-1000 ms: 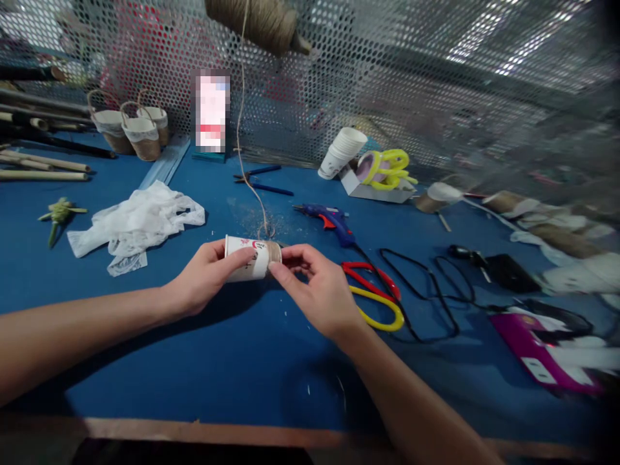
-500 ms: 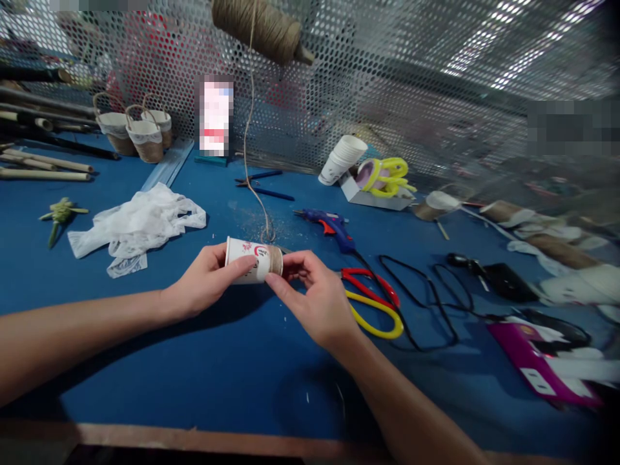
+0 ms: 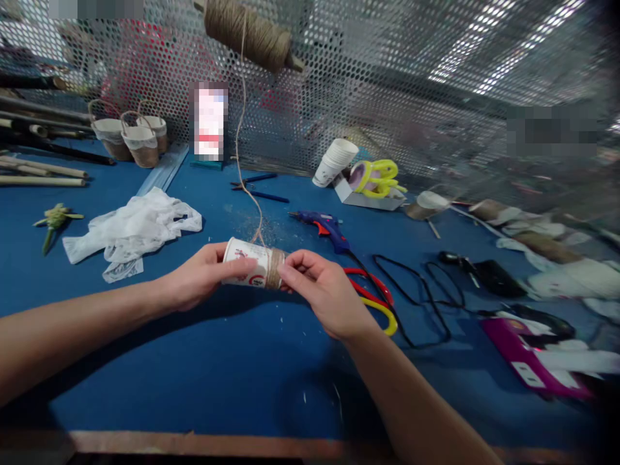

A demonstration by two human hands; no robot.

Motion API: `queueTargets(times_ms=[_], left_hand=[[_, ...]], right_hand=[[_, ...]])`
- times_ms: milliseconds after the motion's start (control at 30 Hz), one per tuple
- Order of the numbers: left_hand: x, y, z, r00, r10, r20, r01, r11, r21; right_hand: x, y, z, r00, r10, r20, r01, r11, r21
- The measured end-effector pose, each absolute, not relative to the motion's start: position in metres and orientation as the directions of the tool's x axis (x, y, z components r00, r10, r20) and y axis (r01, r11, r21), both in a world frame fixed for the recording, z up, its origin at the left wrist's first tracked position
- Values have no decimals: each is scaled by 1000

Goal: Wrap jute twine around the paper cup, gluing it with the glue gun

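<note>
Lying on its side above the blue table is a white printed paper cup. My left hand grips its open-rim end, thumb along the side. Twine is wound in a band round the other end. My right hand is closed on that base end, thumb and fingers pinching at the edge; some of its fingers are hidden behind the cup. A strand of twine runs from the cup up to a large spool hung before the perforated screen.
Scissors with red and yellow handles lie right of my right hand, near a blue glue gun. Pliers, stacked paper cups and small baskets stand farther back. White lace lies left; a purple power strip lies right.
The cup has rolled in my hands, its print turned toward me, and more of the twine band shows. My right hand has shifted to the base edge. The view has shifted slightly.
</note>
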State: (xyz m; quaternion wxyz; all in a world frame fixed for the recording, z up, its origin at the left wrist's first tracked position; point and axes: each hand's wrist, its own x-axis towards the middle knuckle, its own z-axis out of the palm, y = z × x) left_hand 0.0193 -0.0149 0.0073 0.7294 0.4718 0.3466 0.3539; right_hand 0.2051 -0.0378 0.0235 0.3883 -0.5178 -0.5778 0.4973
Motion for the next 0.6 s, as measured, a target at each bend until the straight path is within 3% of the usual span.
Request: queueTargets(times_ms=[67,133,367,600], left_hand=[[21,-12,10,501,816,-288,-232,447,864],[22,-12,12,463,832,-307,-259,458,850],[26,-19,8,392,902,-181,-159,260,953],[24,-20,9,429,898,-92,22,91,996]], right_hand=[[204,-39,25,-201,979,-39,297,23,-955],[202,-40,26,-196,980,-25,343,45,-938],[195,-42,22,-31,989,142,414,141,-899],[192,-42,26,-69,994,86,482,109,-869]])
